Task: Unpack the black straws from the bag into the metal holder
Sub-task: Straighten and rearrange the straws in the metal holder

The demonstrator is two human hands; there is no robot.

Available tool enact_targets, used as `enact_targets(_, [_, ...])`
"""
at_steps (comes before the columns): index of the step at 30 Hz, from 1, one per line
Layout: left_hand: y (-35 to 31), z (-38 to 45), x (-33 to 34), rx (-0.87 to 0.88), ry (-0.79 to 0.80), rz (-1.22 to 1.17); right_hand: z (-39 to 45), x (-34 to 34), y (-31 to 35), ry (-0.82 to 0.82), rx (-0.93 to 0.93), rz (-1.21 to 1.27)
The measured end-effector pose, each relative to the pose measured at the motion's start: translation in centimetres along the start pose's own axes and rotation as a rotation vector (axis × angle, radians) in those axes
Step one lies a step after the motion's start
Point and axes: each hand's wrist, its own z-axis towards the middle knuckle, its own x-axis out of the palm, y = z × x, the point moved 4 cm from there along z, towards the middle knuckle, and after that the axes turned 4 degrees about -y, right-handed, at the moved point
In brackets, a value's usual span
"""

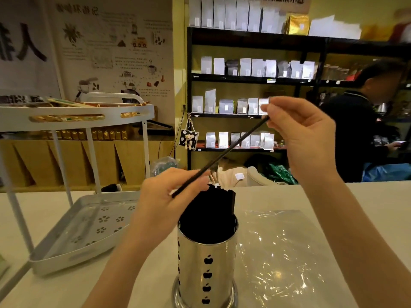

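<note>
A shiny metal holder (208,263) with apple-shaped cut-outs stands on the table in front of me. A bundle of black straws (213,204) sticks up out of it. One single black straw (224,152) runs slanted above the holder. My right hand (300,138) pinches its upper end, and my left hand (169,201) holds its lower end just left of the bundle. The clear plastic bag (282,254) lies flat and crinkled on the table right of the holder.
A white two-tier metal rack (80,232) stands on the table to the left, its upper tray (73,121) holding gold packets. Behind the table are black shelves (255,78) of pouches and a person in dark clothes (360,130) at the right.
</note>
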Motion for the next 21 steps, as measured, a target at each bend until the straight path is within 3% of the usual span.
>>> enact_targets(4, [-0.7,0.3,-2.4,-0.033,-0.084,-0.192,-1.4,-0.8,-3.2,-0.009,0.196,0.160])
enact_targets(7, [-0.5,0.3,-4.0,-0.065,-0.246,-0.216,-3.6,-1.0,-5.3,0.065,0.284,0.135])
enact_targets(9, [-0.4,0.2,-4.9,-0.061,-0.368,-0.215,-5.3,-0.7,-5.8,0.217,0.272,0.055])
enact_targets(13, [-1.0,0.1,-5.8,-0.026,-0.498,-0.208,-8.1,0.8,-5.4,0.697,0.158,-0.157])
enact_targets(16, [-1.9,0.0,-5.3,0.024,-0.439,-0.175,-7.9,0.9,-5.4,0.649,0.034,-0.240])
enact_targets(19, [-2.1,-0.1,-3.7,0.079,-0.292,-0.086,-6.9,0.8,-5.3,0.481,-0.084,-0.327])
enact_targets(21, [-2.0,-0.2,-2.1,0.111,-0.157,0.039,-6.6,1.4,-5.9,0.476,-0.113,-0.443])
